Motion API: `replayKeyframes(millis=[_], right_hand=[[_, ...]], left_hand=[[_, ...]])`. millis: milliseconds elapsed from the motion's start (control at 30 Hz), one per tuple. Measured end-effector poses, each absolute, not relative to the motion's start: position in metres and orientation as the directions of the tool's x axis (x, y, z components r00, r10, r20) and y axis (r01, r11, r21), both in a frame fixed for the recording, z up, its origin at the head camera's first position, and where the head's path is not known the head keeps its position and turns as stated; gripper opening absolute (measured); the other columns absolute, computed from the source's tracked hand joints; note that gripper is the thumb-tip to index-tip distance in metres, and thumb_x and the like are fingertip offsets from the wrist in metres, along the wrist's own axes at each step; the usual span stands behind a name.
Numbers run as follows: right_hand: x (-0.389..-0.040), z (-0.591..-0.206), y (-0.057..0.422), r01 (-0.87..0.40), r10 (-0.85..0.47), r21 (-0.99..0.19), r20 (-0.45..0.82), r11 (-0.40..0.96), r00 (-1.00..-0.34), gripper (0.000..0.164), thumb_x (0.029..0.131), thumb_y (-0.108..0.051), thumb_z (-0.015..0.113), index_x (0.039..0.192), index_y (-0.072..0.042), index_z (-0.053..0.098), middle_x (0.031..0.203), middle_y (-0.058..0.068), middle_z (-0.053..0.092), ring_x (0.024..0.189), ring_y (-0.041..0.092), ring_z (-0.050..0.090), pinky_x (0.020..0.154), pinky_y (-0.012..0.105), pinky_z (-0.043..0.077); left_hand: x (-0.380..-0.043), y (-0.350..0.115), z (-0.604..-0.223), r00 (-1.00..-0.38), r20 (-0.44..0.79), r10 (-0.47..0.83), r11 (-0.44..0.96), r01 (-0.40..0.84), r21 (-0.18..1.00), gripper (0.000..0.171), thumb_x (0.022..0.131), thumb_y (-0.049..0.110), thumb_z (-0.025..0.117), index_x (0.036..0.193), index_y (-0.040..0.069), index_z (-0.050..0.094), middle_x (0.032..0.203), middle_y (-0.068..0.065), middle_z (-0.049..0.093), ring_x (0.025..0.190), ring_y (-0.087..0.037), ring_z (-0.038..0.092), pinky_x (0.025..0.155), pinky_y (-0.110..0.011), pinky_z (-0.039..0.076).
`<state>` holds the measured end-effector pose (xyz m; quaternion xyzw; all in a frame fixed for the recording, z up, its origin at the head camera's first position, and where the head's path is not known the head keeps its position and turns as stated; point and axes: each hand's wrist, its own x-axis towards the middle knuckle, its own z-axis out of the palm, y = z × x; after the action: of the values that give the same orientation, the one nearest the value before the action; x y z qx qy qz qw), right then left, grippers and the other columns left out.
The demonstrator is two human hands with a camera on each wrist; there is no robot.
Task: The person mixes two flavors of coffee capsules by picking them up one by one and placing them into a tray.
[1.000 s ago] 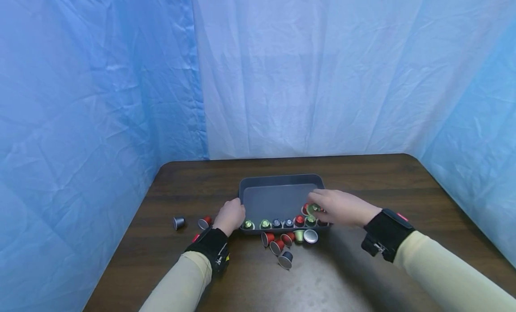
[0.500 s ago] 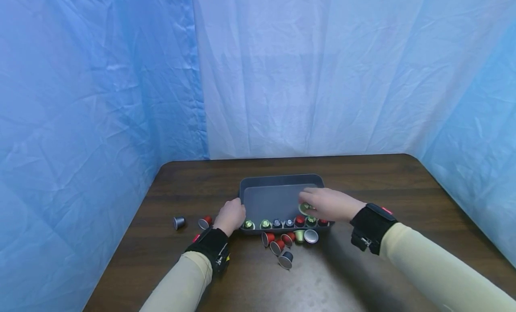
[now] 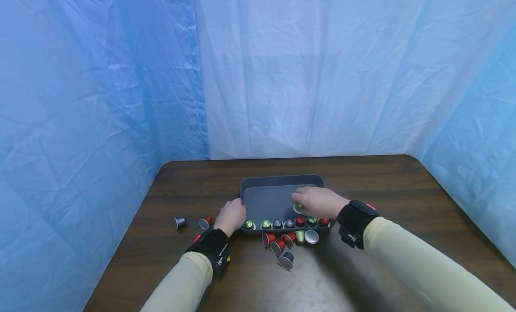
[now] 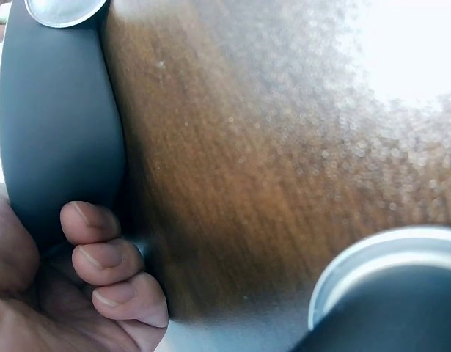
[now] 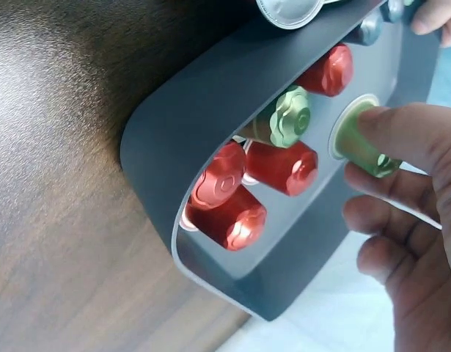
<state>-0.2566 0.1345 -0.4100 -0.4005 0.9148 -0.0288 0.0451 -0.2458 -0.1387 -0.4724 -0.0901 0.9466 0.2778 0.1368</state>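
Observation:
My left hand (image 3: 231, 215) grips the near left part of a dark grey tray (image 3: 264, 197), its fingers curled at the tray's wall in the left wrist view. Between the thumb and fingers of my right hand (image 3: 320, 202) is a green coffee capsule (image 5: 357, 145), rim down at the tray floor. A row of green, dark blue and red capsules stands along the tray's near wall. In the right wrist view, a red capsule (image 5: 282, 167) and another red capsule (image 5: 231, 218) sit behind that row, at the right end.
Several loose capsules lie on the wooden table (image 3: 363, 177) before the tray, among them a dark blue capsule (image 3: 286, 260) and a silver-faced capsule (image 3: 311, 236). Left of my left hand lie a red capsule (image 3: 205, 222) and a grey-blue capsule (image 3: 179, 222). Blue-white curtains surround the table.
My right hand has moved left along the tray with the green capsule, away from the red ones at the right end. The left hand keeps its place on the tray.

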Motion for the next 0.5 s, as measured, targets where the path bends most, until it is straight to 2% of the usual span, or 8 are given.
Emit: replayKeyframes(millis=[300,500], right_hand=[[-0.265,-0.419,0.126,-0.731,-0.736,-0.093,-0.099,0.677,-0.669,0.023,0.091,-0.018,0.078,0.113,-0.014,0.070,0.103,-0.001,0.070,0.094,0.016,0.065,0.088,0.037,0.056],[-0.267,-0.423,0.124,-0.740,-0.740,-0.056,-0.114,0.671,-0.663,0.023,0.090,-0.016,0.079,0.111,-0.014,0.070,0.102,-0.001,0.070,0.094,0.015,0.066,0.088,0.036,0.057]], left_hand=[[-0.247,-0.139,-0.474,-0.949,-0.301,-0.091,0.834,-0.238,0.498,0.040,0.107,0.026,0.052,0.137,-0.001,0.055,0.128,-0.020,0.063,0.108,-0.033,0.063,0.095,-0.054,0.053],[-0.248,-0.140,-0.474,-0.950,-0.299,-0.093,0.835,-0.238,0.496,0.038,0.107,0.026,0.053,0.135,0.000,0.057,0.124,-0.019,0.064,0.104,-0.032,0.064,0.091,-0.053,0.054]])
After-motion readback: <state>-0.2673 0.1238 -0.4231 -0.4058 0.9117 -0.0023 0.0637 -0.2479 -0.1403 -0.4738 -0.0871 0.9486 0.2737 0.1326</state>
